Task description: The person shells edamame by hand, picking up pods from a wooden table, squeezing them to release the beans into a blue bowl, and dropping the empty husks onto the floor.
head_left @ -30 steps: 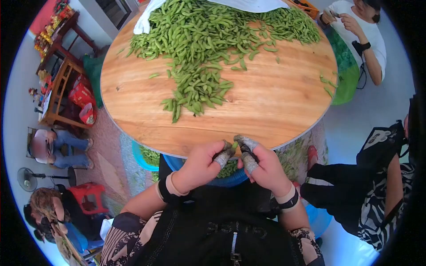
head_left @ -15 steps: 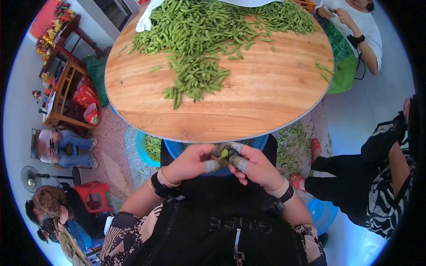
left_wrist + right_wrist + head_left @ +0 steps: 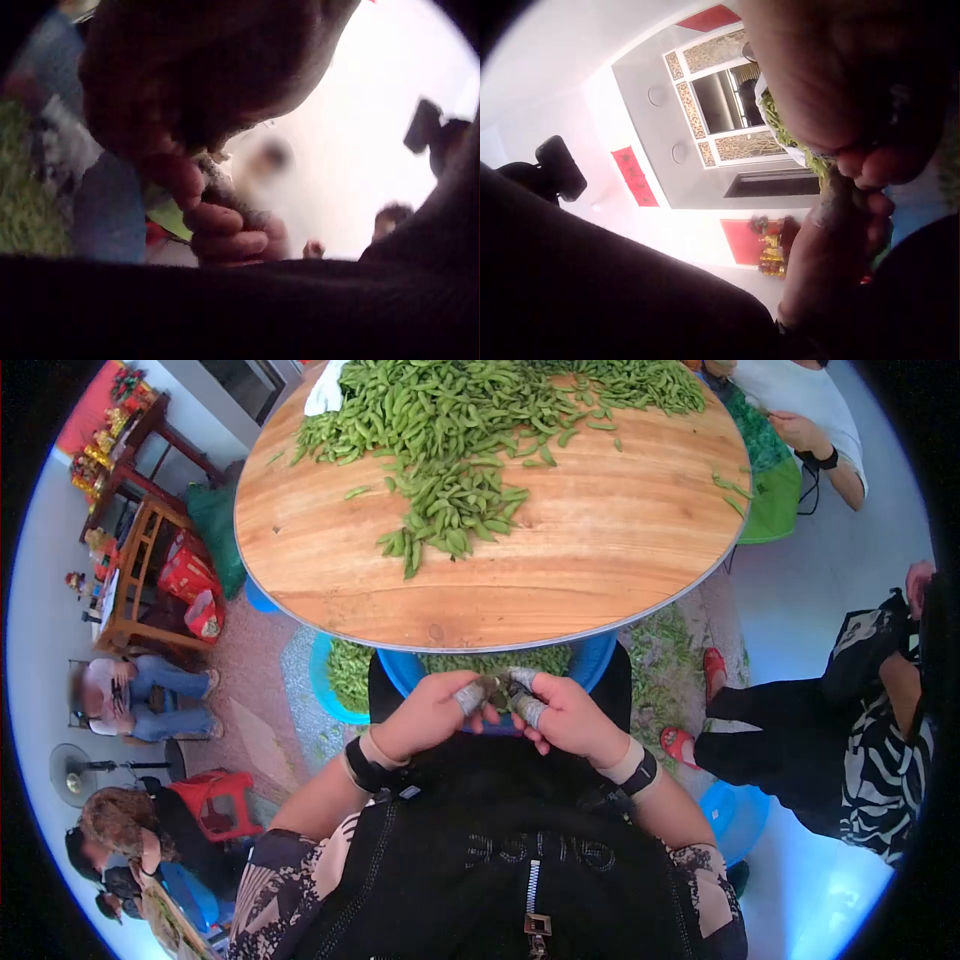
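Fingers (image 3: 468,698) of left hand (image 3: 425,715) and right hand (image 3: 575,720), taped, pinch one pod (image 3: 498,695), best held squarely over the blue basin (image 3: 592,658).

Green pods (image 3: 450,500) — tan wood table (image 3: 600,560)

Black zip vest (image 3: 520,860), patterned sleeves (image 3: 290,880), wrist straps (image 3: 640,770), taped fingers (image 3: 468,698).

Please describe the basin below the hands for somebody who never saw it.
Find the round wooden table. Under its near edge stands a dark blue plastic basin; unlike the paler blue basin left of it, it lies below the left hand and right hand.
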### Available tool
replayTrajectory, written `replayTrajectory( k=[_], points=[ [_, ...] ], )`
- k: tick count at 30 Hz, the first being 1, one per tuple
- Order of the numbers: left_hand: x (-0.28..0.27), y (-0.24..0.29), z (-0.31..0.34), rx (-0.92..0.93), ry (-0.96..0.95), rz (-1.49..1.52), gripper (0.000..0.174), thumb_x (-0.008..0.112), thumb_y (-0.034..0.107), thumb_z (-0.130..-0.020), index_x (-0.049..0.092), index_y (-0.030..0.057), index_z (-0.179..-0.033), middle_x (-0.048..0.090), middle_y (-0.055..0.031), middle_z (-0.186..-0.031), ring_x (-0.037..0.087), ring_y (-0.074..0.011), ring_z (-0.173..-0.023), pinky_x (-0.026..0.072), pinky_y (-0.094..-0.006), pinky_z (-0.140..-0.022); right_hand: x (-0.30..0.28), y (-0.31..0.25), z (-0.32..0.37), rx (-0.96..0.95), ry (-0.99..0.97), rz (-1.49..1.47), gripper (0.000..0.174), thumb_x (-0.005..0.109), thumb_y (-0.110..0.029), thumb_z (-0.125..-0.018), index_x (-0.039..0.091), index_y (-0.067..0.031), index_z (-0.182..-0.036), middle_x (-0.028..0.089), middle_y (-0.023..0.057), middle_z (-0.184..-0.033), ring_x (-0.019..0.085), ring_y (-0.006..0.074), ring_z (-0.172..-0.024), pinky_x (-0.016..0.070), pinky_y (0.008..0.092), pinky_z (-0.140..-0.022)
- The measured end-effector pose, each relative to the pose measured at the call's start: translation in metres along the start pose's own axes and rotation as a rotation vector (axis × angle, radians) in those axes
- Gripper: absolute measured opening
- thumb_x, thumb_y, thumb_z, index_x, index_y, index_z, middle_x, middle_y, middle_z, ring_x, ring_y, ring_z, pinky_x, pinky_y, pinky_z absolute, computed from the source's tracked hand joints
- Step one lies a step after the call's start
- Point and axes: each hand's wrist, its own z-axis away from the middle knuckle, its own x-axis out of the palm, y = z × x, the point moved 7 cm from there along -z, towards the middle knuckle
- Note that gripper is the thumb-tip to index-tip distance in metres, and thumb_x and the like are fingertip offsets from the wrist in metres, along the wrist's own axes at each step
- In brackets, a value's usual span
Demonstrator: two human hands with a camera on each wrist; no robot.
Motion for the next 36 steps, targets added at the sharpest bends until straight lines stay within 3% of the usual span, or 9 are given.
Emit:
replayTrajectory(
  k=[1,3,5,19,21,22,23,26,36],
  points=[
    [-0.003,-0.008,0.000,0.000,-0.002,0.012,0.025,0.049,0.022,-0.096,0.057,-0.0009,-0.104,0.066,-0.0068,-0.089,0.060,-0.0107,-0.068,0.0477,-0.0248,-0.061,0.001,-0.001,0.001,0.012,0.001,0.004,0.028,0.043,-0.002,-0.086,0.053,-0.0041,-0.113,0.056,0.0012,-0.074,0.050,0.0066,-0.053,0.0442,0.0215,-0.042],
    [0.007,-0.021,0.003,-0.109,-0.151,0.735,0.026,0.049,0.024,-0.096,0.056,0.0008,-0.107,0.065,-0.0088,-0.088,0.060,-0.0128,-0.068,0.0483,-0.0237,-0.063,0.005,-0.006,0.004,0.082,-0.013,-0.142,0.022,0.046,-0.006,-0.090,0.054,-0.0058,-0.111,0.055,-0.0002,-0.073,0.048,0.0058,-0.052,0.0417,0.0200,-0.043],
    [0.008,-0.022,0.003,-0.094,-0.192,0.813,0.026,0.050,0.024,-0.096,0.056,0.0014,-0.107,0.065,-0.0104,-0.088,0.060,-0.0136,-0.070,0.0488,-0.0238,-0.063,0.003,-0.002,0.002,0.126,-0.058,-0.219,0.020,0.046,-0.008,-0.092,0.054,-0.0062,-0.110,0.053,-0.0009,-0.072,0.046,0.0048,-0.052,0.0402,0.0196,-0.043],
    [-0.015,-0.026,-0.007,-0.090,-0.008,0.064,0.016,0.048,0.009,-0.092,0.062,0.0008,-0.092,0.061,-0.0006,-0.077,0.054,-0.0089,-0.067,0.0461,-0.0234,-0.063,-0.024,0.027,-0.034,0.122,0.236,0.414,0.019,0.062,-0.018,-0.085,0.060,-0.0001,-0.090,0.062,0.0108,-0.071,0.058,0.0134,-0.051,0.0452,0.0283,-0.043],
    [-0.018,-0.027,-0.002,-0.059,0.034,0.009,0.017,0.047,0.009,-0.092,0.062,0.0007,-0.090,0.061,-0.0012,-0.075,0.054,-0.0089,-0.067,0.0457,-0.0236,-0.062,-0.021,0.004,-0.027,-0.166,0.276,0.646,0.026,0.064,-0.021,-0.084,0.060,0.0009,-0.097,0.063,0.0127,-0.069,0.060,0.0155,-0.051,0.0472,0.0300,-0.045],
    [-0.021,-0.024,-0.002,-0.027,0.067,-0.049,0.018,0.047,0.010,-0.092,0.062,0.0006,-0.087,0.060,-0.0017,-0.073,0.054,-0.0088,-0.066,0.0454,-0.0238,-0.062,-0.021,0.003,-0.026,-0.138,0.284,0.584,0.024,0.063,-0.022,-0.087,0.061,-0.0016,-0.100,0.058,0.0032,-0.062,0.053,0.0087,-0.048,0.0440,0.0252,-0.045],
    [-0.019,-0.019,0.001,-0.008,0.031,-0.124,0.018,0.046,0.011,-0.091,0.060,0.0010,-0.085,0.060,-0.0031,-0.071,0.054,-0.0103,-0.065,0.0451,-0.0258,-0.061,-0.020,0.009,-0.025,0.060,0.237,0.401,0.025,0.064,-0.025,-0.087,0.061,-0.0024,-0.100,0.056,0.0013,-0.062,0.051,0.0073,-0.047,0.0424,0.0237,-0.044],
    [-0.014,0.005,0.005,0.139,-0.008,-0.231,0.013,0.048,0.007,-0.087,0.060,0.0008,-0.088,0.062,-0.0085,-0.071,0.059,-0.0168,-0.065,0.0471,-0.0301,-0.061,-0.006,0.006,-0.025,0.071,0.132,0.085,0.024,0.066,-0.027,-0.086,0.061,-0.0046,-0.095,0.052,-0.0020,-0.059,0.047,0.0058,-0.045,0.0383,0.0213,-0.040],
    [-0.018,0.026,0.010,0.150,-0.067,-0.060,0.014,0.050,0.012,-0.090,0.060,0.0021,-0.093,0.058,-0.0024,-0.068,0.054,-0.0124,-0.062,0.0432,-0.0265,-0.057,0.006,-0.021,-0.018,0.059,0.070,-0.246,0.017,0.059,-0.018,-0.091,0.061,-0.0047,-0.101,0.052,-0.0014,-0.065,0.044,0.0050,-0.048,0.0357,0.0200,-0.042]
  ],
)
